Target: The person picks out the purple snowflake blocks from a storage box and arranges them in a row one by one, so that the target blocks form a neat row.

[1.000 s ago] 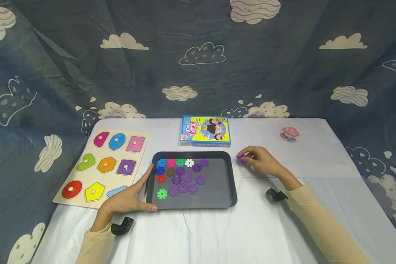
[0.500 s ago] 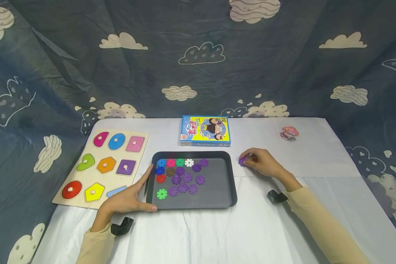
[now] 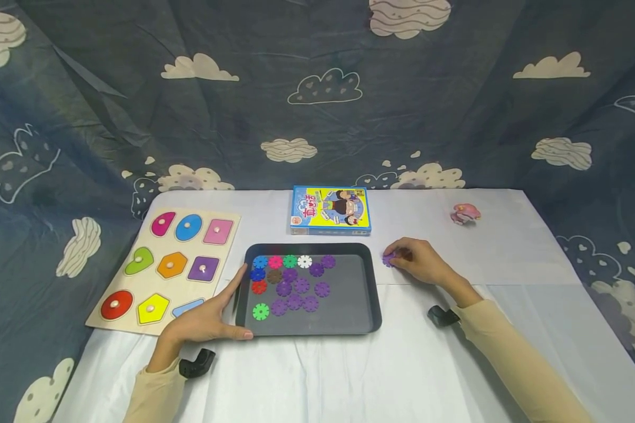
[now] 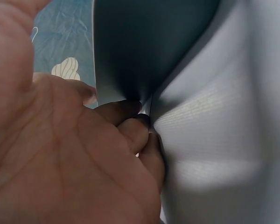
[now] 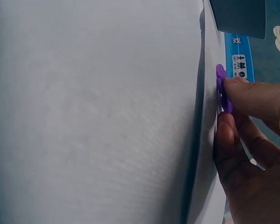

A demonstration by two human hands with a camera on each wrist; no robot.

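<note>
In the head view my left hand point(image 3: 206, 319) holds the left end of a dark grey tray point(image 3: 349, 299). Its thumb lies at the front left corner and a finger runs along the side; up close, other fingers bend against the tray wall point(image 4: 144, 42). Just right of the tray, my right hand point(image 3: 420, 260) pinches a purple notched plastic disc point(image 3: 388, 259) at the white cloth. The right wrist view shows this disc point(image 5: 221, 72) edge-on, thumb against it. Several notched discs lie in the tray, including purple ones point(image 3: 301, 285), a green one point(image 3: 261, 311) and a white one point(image 3: 304, 262).
A wooden shape-puzzle board point(image 3: 132, 276) with knobbed pieces lies left of the tray. Behind the tray sits a blue and yellow box point(image 3: 330, 210). A small pink toy figure point(image 3: 465, 214) stands at the back right. A patterned dark cloth point(image 3: 317, 123) hangs behind the table.
The right hand has shifted slightly right with the purple disc, then stayed nearly still. More of the disc shows now. The left hand and tray have kept their place.
</note>
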